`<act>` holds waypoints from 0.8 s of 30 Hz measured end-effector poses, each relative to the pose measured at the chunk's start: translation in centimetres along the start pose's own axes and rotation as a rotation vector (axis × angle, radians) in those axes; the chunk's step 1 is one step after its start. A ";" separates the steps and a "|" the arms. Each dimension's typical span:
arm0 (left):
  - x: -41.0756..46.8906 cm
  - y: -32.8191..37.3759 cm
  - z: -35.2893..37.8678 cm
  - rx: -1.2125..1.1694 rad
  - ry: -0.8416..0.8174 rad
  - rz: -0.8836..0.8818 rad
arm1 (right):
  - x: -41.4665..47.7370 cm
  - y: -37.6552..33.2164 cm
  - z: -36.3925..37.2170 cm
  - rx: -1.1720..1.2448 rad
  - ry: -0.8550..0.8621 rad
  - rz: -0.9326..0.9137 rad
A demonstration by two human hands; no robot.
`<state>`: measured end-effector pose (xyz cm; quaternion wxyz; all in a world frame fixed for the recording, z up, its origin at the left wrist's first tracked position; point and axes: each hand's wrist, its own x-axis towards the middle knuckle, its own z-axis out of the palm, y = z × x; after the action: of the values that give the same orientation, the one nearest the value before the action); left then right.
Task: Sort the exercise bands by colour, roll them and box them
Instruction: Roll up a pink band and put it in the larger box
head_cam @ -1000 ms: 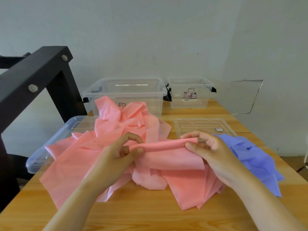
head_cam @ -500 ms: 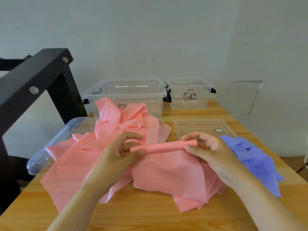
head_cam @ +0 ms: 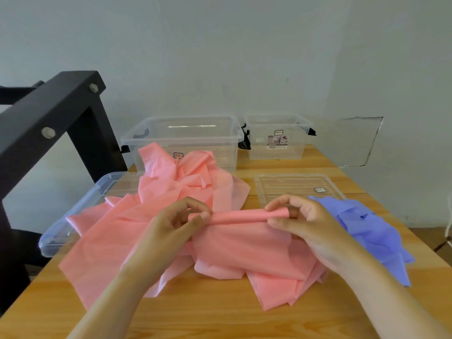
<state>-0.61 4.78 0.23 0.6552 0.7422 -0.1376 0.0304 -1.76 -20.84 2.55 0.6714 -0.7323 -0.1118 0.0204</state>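
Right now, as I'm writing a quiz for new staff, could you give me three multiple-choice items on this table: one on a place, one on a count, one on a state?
1. Where is the blue pile of bands?
A) on the floor
B) on the table, right of the pink pile
C) on a chair

2. How many clear boxes stand at the far edge?
A) one
B) two
C) four

3. What are the left hand and right hand doing?
A) resting flat
B) clapping
C) pinching the rolled pink band

Answers:
1 B, it lies on the wood beside the pink bands.
2 B, a large box and a small box stand side by side.
3 C, the fingers grip the roll's two ends.
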 end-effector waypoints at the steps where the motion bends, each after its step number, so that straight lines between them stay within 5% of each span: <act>1: 0.1 0.0 0.1 0.011 0.006 0.000 | 0.0 0.0 0.1 -0.006 0.014 -0.002; 24: -0.1 0.0 0.1 0.015 -0.051 -0.033 | 0.4 0.5 0.0 -0.028 0.021 0.010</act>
<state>-0.74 4.74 0.17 0.6463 0.7498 -0.1416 0.0017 -1.34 -20.84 2.08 0.6623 -0.7423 -0.1013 0.0145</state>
